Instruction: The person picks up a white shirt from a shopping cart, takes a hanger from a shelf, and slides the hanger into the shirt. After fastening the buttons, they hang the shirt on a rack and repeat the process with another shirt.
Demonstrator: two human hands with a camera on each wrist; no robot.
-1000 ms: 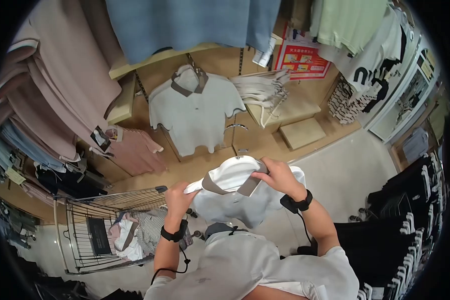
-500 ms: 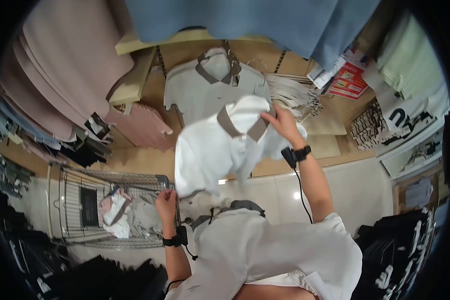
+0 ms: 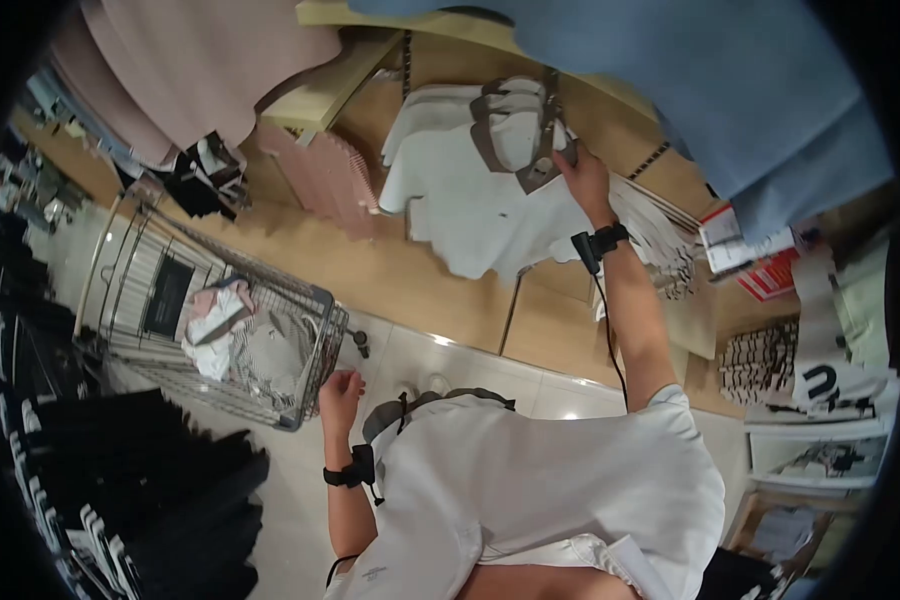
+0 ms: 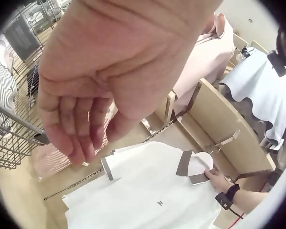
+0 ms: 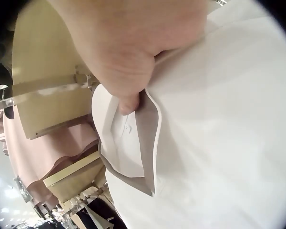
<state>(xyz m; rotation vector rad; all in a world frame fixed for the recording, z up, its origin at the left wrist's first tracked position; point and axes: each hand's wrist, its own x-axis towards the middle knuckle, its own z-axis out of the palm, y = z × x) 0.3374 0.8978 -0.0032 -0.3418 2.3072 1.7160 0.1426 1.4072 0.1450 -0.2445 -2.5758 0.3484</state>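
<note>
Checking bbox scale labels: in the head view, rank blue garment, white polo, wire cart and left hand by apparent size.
1. blue garment, though it hangs nearest the camera.
2-3. wire cart and white polo: too alike to rank.
4. left hand.

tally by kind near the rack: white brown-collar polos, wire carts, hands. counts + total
White polos: 2; right hand grips the front polo by its collar, a second collar shows behind.
Wire cart: 1
Hands: 2; left hand hangs open.
Total: 5
</note>
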